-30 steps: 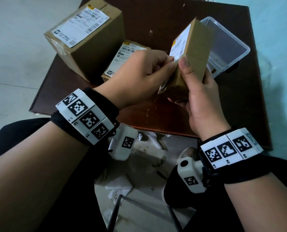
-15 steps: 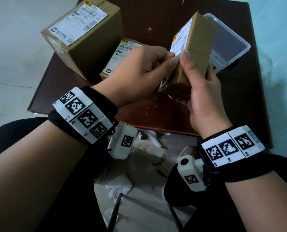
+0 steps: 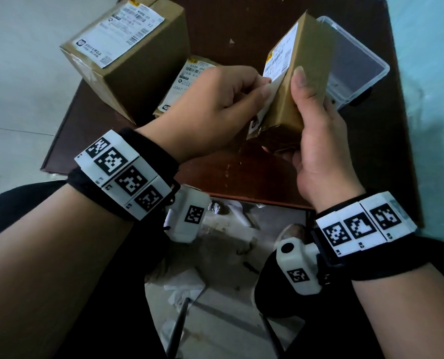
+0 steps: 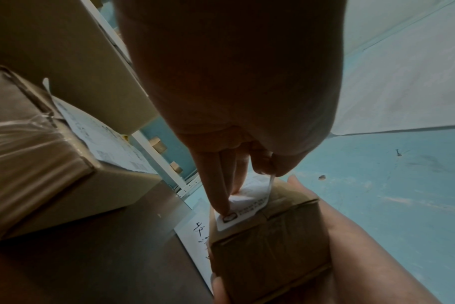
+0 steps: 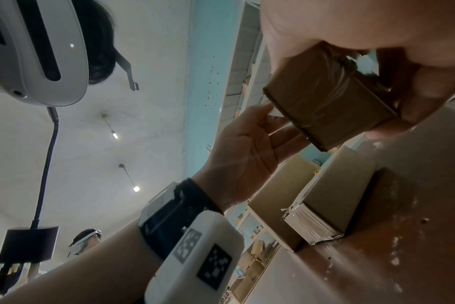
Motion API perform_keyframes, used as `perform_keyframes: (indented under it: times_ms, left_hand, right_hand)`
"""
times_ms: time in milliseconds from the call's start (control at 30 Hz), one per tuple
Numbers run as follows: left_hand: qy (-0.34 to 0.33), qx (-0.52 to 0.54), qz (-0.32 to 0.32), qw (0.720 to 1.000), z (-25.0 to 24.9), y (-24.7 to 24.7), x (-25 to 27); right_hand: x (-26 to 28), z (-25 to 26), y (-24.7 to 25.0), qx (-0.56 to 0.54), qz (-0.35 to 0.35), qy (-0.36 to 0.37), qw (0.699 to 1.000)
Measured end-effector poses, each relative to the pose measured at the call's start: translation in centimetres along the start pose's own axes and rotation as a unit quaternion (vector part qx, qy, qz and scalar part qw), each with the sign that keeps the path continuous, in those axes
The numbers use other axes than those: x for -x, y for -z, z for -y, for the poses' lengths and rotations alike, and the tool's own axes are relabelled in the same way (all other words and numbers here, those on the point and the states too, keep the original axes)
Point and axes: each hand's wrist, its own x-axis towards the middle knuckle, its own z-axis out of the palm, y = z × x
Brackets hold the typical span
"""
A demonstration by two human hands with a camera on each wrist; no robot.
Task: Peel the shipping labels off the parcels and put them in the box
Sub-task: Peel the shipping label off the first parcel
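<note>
Head view: right hand (image 3: 316, 141) grips a small parcel (image 3: 293, 81) above the brown table (image 3: 267, 27), thumb along its near side. Left hand (image 3: 215, 110) pinches the partly lifted edge of its shipping label (image 3: 280, 60). 2 labelled parcels lie at far left, 1 large (image 3: 127, 58), 1 flat (image 3: 189, 76). A clear plastic box (image 3: 355, 60) sits at far right, just behind the held parcel.
</note>
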Motion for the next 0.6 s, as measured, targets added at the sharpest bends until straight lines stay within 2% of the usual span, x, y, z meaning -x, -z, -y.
perform_keyframes:
  times_ms: [400, 600]
  left_hand:
    - [0.002, -0.053, 0.03, 0.998, -0.2, 0.68, 0.03]
    - [0.013, -0.009, -0.043, 0.999, -0.35, -0.01, 0.09]
  right_hand:
    - [-0.29, 0.14, 0.42, 0.003, 0.006, -0.033, 0.999]
    - [-0.12, 0.25, -0.01, -0.035, 0.048, -0.033, 0.998]
